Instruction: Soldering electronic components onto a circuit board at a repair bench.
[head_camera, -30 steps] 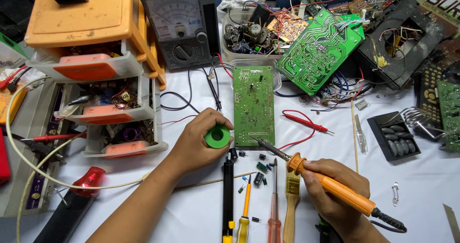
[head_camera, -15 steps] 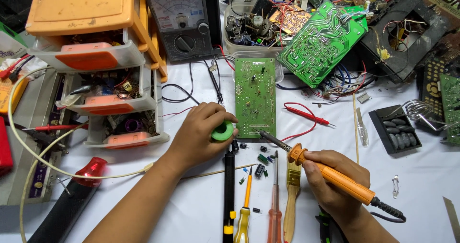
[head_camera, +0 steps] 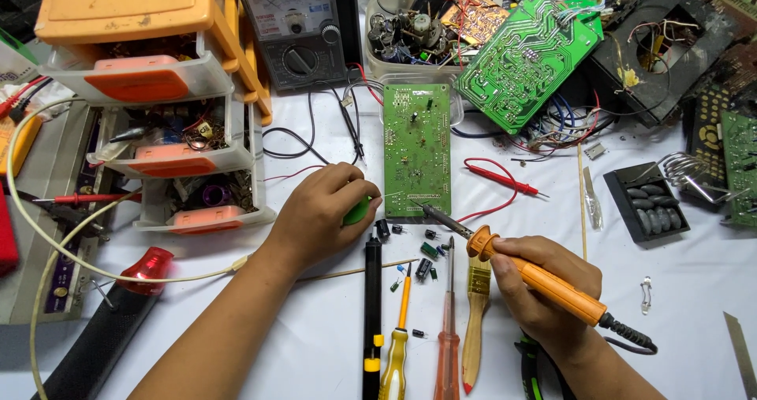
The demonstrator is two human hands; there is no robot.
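Your right hand [head_camera: 544, 290] grips the orange soldering iron [head_camera: 544, 280], its tip at the green board's [head_camera: 417, 149] 6 o'clock edge. Your left hand [head_camera: 323, 215] wraps a green thing [head_camera: 356, 211], maybe a solder reel. Loose parts [head_camera: 422, 250] still wait on the worktop [head_camera: 670, 290].

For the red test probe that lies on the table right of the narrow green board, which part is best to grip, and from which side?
Grip the red test probe by its thick plastic body, probably from above, fingers across its width. It lies flat and slanted, with open cloth around it. Its thin tip points right and down, toward the wooden stick; the red lead loops away on the left.
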